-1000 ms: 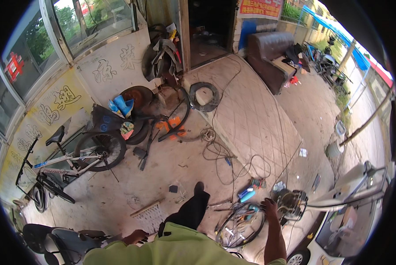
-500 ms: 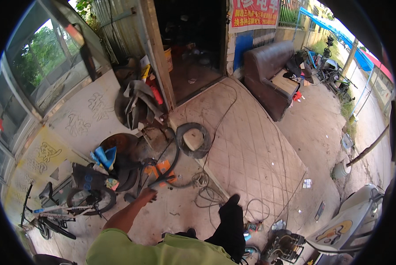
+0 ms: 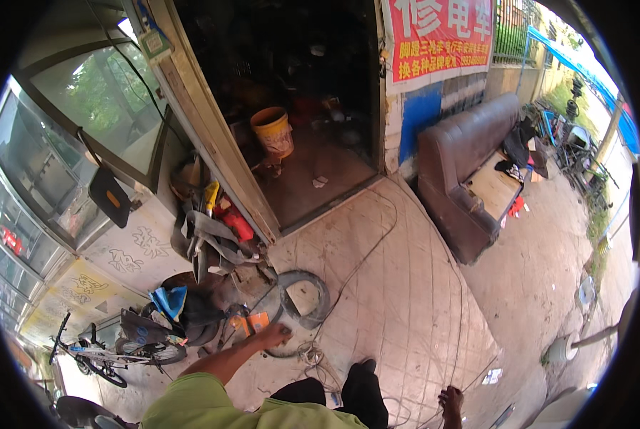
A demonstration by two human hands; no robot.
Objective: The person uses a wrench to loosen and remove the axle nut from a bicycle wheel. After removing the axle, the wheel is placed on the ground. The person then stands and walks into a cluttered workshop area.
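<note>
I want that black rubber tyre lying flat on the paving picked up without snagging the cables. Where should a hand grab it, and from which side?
Grip the black rubber tyre at its near-left arc, coming from the left hand reaching toward it. It lies flat with an open middle, so fingers can probably hook under and through the rim. The loose cables lie by the near edge, so lift straight up.
</note>
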